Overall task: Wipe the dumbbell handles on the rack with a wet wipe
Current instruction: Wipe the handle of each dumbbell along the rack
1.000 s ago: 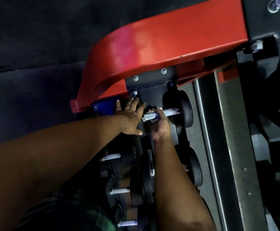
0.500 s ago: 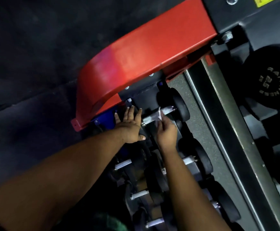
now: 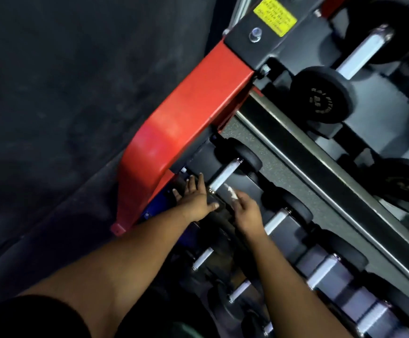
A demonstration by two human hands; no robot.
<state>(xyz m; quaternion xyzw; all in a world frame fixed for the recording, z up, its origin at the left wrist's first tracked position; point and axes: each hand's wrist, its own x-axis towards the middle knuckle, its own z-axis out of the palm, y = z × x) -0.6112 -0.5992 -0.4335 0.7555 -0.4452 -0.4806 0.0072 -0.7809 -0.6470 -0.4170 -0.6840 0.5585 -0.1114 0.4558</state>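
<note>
A small black dumbbell with a silver handle (image 3: 225,175) lies at the end of the lower rack shelf (image 3: 254,193). My left hand (image 3: 194,200) rests flat with straight fingers on the dumbbell's near black head. My right hand (image 3: 247,212) pinches a small white wet wipe (image 3: 231,193) just below and to the right of that handle, off the metal. More dumbbell handles (image 3: 275,222) line the shelf toward me.
A red rack end plate (image 3: 186,132) stands right beside my left hand. A grey rail (image 3: 320,181) runs diagonally above the lower shelf. Larger dumbbells (image 3: 320,93) sit on the upper tier at right. Dark rubber floor (image 3: 52,106) fills the left.
My right hand has come off the end dumbbell's handle with the wipe and drawn back toward me. My left hand stays on the dumbbell head. The view has tilted and swung.
</note>
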